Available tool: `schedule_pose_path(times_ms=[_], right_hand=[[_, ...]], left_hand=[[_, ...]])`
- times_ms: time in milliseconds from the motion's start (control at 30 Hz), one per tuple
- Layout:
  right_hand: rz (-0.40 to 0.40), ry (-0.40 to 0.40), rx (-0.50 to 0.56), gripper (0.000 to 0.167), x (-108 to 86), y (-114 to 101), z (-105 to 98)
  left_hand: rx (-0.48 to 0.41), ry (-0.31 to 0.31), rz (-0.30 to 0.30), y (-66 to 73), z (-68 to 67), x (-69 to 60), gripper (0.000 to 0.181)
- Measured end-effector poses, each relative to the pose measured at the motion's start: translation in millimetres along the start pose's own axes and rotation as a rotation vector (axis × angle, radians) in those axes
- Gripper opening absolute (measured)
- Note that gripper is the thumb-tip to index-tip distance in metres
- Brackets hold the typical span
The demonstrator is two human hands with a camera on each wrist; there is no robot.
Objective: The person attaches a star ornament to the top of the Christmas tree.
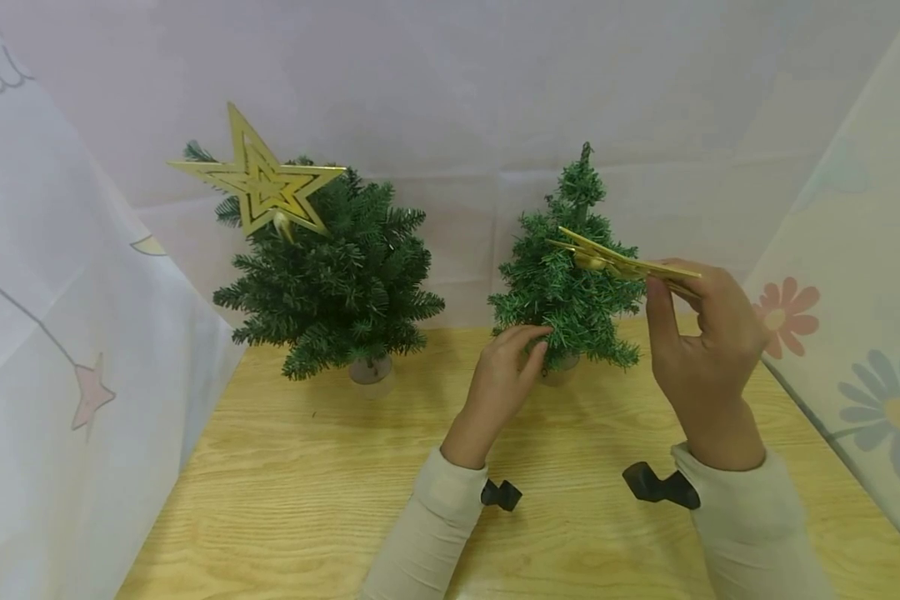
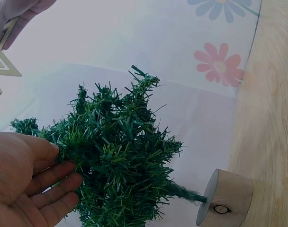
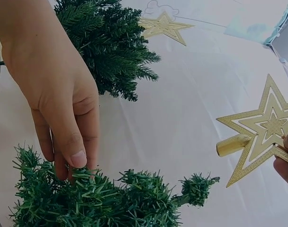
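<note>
A gold star tree topper [image 1: 630, 265] is pinched between the thumb and fingers of my right hand [image 1: 708, 333], tilted nearly edge-on beside the small green Christmas tree [image 1: 570, 275]. In the right wrist view the held star [image 3: 257, 127] shows its layered cut-outs and a short hollow stem. My left hand [image 1: 504, 367] touches the lower front branches of that small tree, its fingers [image 2: 54, 182] loosely bent against the needles. The small tree's tip [image 3: 196, 189] is bare. Its round wooden base [image 2: 227, 198] stands on the table.
A fuller green tree [image 1: 337, 275] stands to the left with a gold star [image 1: 266, 183] at its top, on a round base [image 1: 371, 375]. The wood-grain table [image 1: 285, 483] meets pale cloth walls with printed flowers [image 1: 787, 317] at the right.
</note>
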State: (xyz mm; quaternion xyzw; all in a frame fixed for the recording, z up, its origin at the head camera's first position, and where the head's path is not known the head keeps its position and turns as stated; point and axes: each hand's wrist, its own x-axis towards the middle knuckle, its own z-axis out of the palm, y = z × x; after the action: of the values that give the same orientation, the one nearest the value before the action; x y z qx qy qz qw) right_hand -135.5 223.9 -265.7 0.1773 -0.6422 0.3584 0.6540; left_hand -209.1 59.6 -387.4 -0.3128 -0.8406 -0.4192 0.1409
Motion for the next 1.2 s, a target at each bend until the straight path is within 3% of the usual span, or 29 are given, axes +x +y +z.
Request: schedule_pose_path(times_ms=[267, 633, 1200], right_hand=[[0.007, 0.003, -0.026, 0.016, 5.2, -7.7, 1.3], [-0.024, 0.008, -0.057, 0.010, 7.9, 4.0, 2.8], [0.021, -0.073, -0.112, 0.008, 17.6, 11.3, 11.3]], left_hand=[[0.013, -0.005, -0.001, -0.2, 0.7, -0.3, 0.030], [0.025, -0.012, -0.009, -0.2, 1.0, -0.4, 0.030], [0.047, -0.024, -0.005, 0.8, -0.3, -0.1, 0.030]])
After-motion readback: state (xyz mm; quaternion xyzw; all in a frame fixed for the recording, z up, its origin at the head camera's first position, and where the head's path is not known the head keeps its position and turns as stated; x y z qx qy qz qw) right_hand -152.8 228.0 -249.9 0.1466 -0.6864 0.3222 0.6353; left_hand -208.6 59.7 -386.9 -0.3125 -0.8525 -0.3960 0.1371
